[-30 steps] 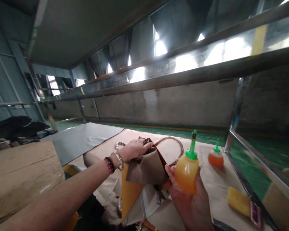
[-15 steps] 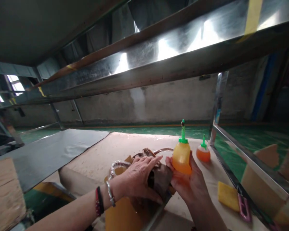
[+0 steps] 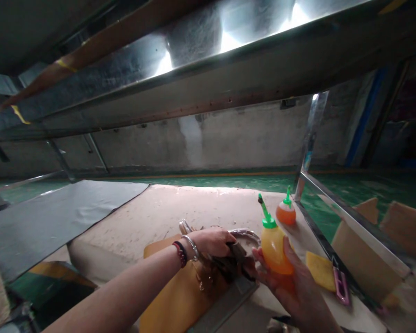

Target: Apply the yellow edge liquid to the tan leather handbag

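Observation:
My right hand [image 3: 291, 289] is wrapped round a squeeze bottle [image 3: 274, 247] of soft yellow plastic with orange liquid low in it. The bottle's green nozzle tilts left and has a dark tip. My left hand [image 3: 217, 242] is closed on dark brown lining [image 3: 238, 256] at the opening of a tan-yellow bag [image 3: 175, 296]. Its fingertips are partly hidden. Fingers of the right hand also lie close to the lining; whether they touch it I cannot tell. A bag handle [image 3: 246, 233] wrapped in clear plastic arches behind the left hand.
A second squeeze bottle [image 3: 286, 212] with orange liquid stands at the table's back right. A yellow sponge [image 3: 321, 270] and a pink-handled cutter [image 3: 341, 286] lie at the right edge. A grey sheet [image 3: 65, 217] covers the left side. A metal shelf beam [image 3: 194, 60] crosses overhead.
My left hand has gone from spread over the bag's opening to closed on its lining. The squeeze bottle in my right hand is lower and tilts left. The camera view has shifted.

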Demonstrator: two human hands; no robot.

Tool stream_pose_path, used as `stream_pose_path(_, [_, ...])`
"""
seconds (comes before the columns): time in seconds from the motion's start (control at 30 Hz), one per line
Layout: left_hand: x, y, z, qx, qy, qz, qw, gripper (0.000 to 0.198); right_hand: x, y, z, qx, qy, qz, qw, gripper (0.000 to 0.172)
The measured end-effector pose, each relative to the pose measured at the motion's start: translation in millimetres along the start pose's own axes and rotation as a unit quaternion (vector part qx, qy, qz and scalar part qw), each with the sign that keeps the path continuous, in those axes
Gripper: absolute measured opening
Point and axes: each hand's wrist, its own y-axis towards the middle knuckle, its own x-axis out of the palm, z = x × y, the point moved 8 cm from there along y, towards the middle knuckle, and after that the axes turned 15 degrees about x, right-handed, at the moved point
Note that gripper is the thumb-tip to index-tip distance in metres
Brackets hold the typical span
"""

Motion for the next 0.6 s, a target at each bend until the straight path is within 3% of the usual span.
stream_pose_path(0.17, [-8.3, 6, -14, -0.015, 0.0, 0.009, 1.0, 0.029, -45, -34, -11, -0.054, -0.074, 0.07, 0.993, 0.045])
stream_pose_path(0.3, [-14.9, 8, -14, -0.019, 0.022, 0.011, 1.0, 0.029, -78, -49, -23, -0.092, -0.214, 0.166, 0.958, 0.068])
stream_pose_path(0.37, [-16.7, 9, -12, -0.028, 0.05, 0.012, 0.998, 0.028, -83, -58, -35, -0.164, -0.293, 0.205, 0.919, 0.071])
stream_pose_path(0.47, [-20.4, 11, -8, -0.049, 0.115, 0.029, 0.992, 0.027, -77, -76, -48, -0.274, -0.409, 0.245, 0.835, 0.061])
stream_pose_path(0.6, [-25.6, 11, -3, -0.062, 0.203, 0.074, 0.974, 0.03, -71, -87, -49, -0.314, -0.503, 0.274, 0.757, 0.058])
